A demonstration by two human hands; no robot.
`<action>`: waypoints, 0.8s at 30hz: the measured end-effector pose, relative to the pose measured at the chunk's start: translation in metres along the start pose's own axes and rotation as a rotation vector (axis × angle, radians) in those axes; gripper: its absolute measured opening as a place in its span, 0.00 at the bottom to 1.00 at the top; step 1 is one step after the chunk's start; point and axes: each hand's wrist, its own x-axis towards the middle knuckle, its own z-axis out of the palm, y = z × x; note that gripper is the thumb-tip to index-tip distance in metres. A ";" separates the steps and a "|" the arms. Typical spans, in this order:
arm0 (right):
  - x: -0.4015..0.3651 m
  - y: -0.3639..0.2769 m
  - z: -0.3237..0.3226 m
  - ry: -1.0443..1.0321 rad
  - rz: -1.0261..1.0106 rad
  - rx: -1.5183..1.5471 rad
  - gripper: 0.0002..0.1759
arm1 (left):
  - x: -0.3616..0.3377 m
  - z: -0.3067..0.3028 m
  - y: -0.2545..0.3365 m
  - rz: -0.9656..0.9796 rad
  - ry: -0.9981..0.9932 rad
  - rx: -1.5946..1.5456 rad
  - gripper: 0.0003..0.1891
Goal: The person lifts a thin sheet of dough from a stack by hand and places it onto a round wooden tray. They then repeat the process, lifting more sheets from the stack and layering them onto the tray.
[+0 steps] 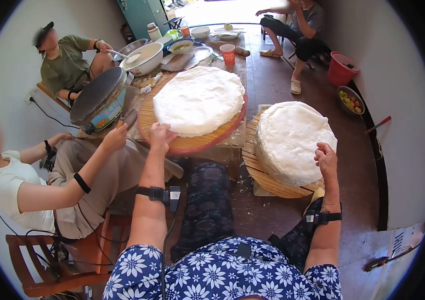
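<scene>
Nearest the camera: wearer's blue shirt (227, 270) with white flowers, both bare forearms reaching forward from it (a strap and small device on each).

Left hand (162, 137): at the near-left edge of a round white sheet (200, 102). Grip partly closed, fingers bent at the edge; whether the edge is pinched between thumb and fingers, cannot tell. The sheet lies on a round slatted mat (192, 146) with a reddish rim, at the near end of the tabletop (135, 101).

Right hand (326, 160): at the right side of a thick white stack (297, 142). Grip mostly closed, fingers curled with thumb close to them; cannot tell if it has hold of the top layer. The stack rests on a second slatted mat (265, 183), lower and to the right of the tabletop.

Left of the sheet: dark round griddle (97, 95), patterned band on its side. Beyond it, a co-worker in an olive shirt (70, 62) holds a ladle (132, 58) over a large white bowl (148, 67). A second co-worker, in a white top (30, 187), sits nearer, one hand raised below the griddle. Red cup (228, 55): upright, just behind the sheet.
</scene>
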 end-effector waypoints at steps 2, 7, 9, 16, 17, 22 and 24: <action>-0.001 -0.002 -0.003 -0.010 -0.020 0.019 0.16 | 0.004 -0.003 -0.003 0.009 -0.010 0.023 0.15; -0.001 0.002 -0.008 -0.023 -0.068 -0.036 0.16 | 0.001 0.004 -0.001 0.021 0.040 0.084 0.16; -0.003 0.000 -0.009 -0.021 -0.068 -0.050 0.15 | -0.003 0.007 0.002 0.032 0.059 0.200 0.16; -0.009 0.007 -0.019 -0.021 -0.081 -0.095 0.14 | -0.007 0.009 -0.010 0.222 0.180 0.587 0.24; -0.008 0.009 -0.020 -0.024 -0.094 -0.102 0.14 | -0.004 0.007 -0.016 0.499 0.274 0.868 0.25; -0.005 0.020 -0.023 -0.007 -0.121 -0.149 0.14 | -0.010 0.008 -0.035 0.802 0.309 1.091 0.24; -0.005 0.022 -0.026 -0.004 -0.127 -0.163 0.15 | -0.009 0.006 -0.040 0.797 0.386 1.047 0.23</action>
